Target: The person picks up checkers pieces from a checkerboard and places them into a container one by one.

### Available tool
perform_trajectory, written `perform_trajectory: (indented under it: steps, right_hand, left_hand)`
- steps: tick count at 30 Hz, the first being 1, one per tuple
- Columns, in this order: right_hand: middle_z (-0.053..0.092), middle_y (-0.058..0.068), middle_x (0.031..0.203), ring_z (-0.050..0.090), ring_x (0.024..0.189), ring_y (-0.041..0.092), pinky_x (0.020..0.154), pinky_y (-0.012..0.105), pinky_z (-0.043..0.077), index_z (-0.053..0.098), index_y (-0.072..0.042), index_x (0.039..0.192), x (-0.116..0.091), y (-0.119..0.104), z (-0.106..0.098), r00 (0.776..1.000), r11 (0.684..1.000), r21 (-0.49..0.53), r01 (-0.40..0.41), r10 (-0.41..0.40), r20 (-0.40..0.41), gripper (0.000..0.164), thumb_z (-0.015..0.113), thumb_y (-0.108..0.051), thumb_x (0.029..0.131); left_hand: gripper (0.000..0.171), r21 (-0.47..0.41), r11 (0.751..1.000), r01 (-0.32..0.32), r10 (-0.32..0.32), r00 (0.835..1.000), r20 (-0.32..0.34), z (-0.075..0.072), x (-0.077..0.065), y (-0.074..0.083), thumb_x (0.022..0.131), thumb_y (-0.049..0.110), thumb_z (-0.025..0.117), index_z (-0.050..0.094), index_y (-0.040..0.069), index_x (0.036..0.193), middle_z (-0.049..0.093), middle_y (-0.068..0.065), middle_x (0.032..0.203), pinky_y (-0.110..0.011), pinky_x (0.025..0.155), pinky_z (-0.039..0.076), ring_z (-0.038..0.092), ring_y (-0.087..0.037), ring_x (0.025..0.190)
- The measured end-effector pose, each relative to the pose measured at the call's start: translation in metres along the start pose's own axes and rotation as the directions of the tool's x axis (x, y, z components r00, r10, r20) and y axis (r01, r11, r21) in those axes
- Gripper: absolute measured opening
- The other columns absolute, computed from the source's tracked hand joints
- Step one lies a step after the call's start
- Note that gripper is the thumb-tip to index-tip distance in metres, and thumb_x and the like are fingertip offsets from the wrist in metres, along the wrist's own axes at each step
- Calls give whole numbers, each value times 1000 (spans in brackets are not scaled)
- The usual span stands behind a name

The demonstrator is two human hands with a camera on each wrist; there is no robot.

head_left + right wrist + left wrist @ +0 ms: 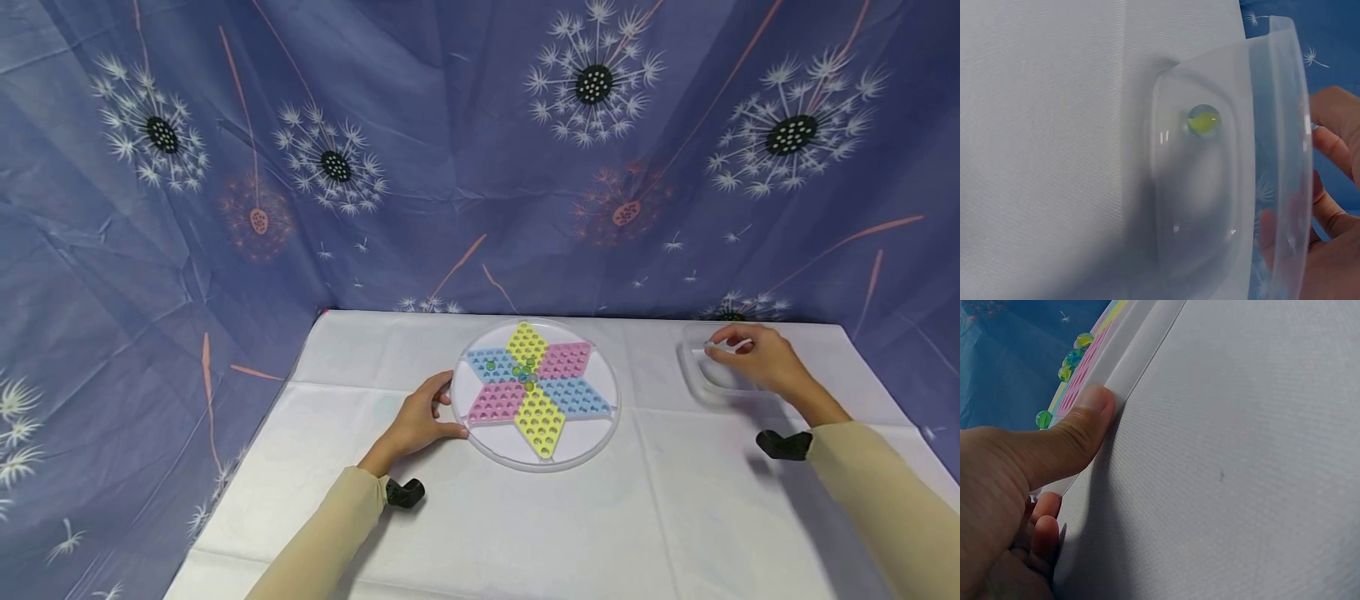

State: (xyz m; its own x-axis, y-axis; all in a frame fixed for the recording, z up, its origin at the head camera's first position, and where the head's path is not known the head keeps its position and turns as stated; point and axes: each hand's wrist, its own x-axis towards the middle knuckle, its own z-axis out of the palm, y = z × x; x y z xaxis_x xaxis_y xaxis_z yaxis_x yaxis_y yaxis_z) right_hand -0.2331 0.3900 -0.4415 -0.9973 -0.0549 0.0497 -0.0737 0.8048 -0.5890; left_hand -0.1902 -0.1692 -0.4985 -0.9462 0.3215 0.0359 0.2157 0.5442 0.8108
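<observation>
A round Chinese checkers board point(495, 446) with a pink, yellow and blue star lies on the table. My left hand point(417, 419) holds its left rim, thumb point(1088, 422) against the edge and the other fingers curled beside it. Several glass marbles point(527, 372) cluster near the star's middle, and a green marble point(491, 365) sits on the upper-left blue point. Over a clear plastic container point(697, 383) at the right, my right hand point(761, 358) pinches a small pale-blue marble point(708, 344), mostly hidden by the fingers. Inside the container shows a yellow-swirled marble point(1204, 120).
A white cloth covers the table point(585, 533). Behind it and along the left hangs a blue curtain point(450, 167) with dandelion prints, close to the table's back edge. The container stands near the back right, apart from the board.
</observation>
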Motion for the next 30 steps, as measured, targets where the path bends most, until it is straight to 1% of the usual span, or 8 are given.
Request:
perform_trajectory:
  steps: [6, 13, 21, 30]
  right_hand:
    - [58, 20, 116, 58, 98, 35, 67, 35, 47, 72, -8, 117, 2, 5, 4, 1000, 1000, -26, 6, -6, -10, 39, 73, -41, 96]
    - [58, 22, 118, 57, 101, 37, 67, 36, 47, 71, -7, 118, 2, 2, 3, 1000, 1000, -27, 0, 0, -3, 40, 71, -42, 97]
    - [58, 22, 118, 57, 101, 36, 67, 36, 46, 71, -6, 118, 2, 1, 4, 1000, 1000, -24, -2, 2, -6, 40, 72, -40, 97]
    - [57, 24, 120, 56, 102, 38, 69, 37, 46, 64, -3, 131, 1, -1, 5, 1000, 999, -30, -18, 18, -4, 55, 70, -46, 97]
  left_hand:
    - [103, -2, 1000, -3, 3, 1000, -1, 1, -1, 1, 71, 16, 97, 40, 6, 157, 59, -7, 118, -29, 77, 43, 51, -20, 91]
    - [104, 5, 1000, -12, 12, 1000, -1, 0, 0, 0, 71, 16, 97, 40, 5, 157, 59, -7, 117, -28, 77, 44, 51, -19, 91]
    - [103, 17, 1000, -10, 10, 1000, 1, -1, 1, 2, 71, 16, 97, 40, 6, 157, 59, -7, 118, -29, 78, 44, 51, -19, 92]
    - [102, 18, 1000, -10, 10, 1000, 2, -1, 1, 0, 72, 17, 96, 41, 6, 157, 58, -7, 120, -29, 78, 44, 51, -19, 92]
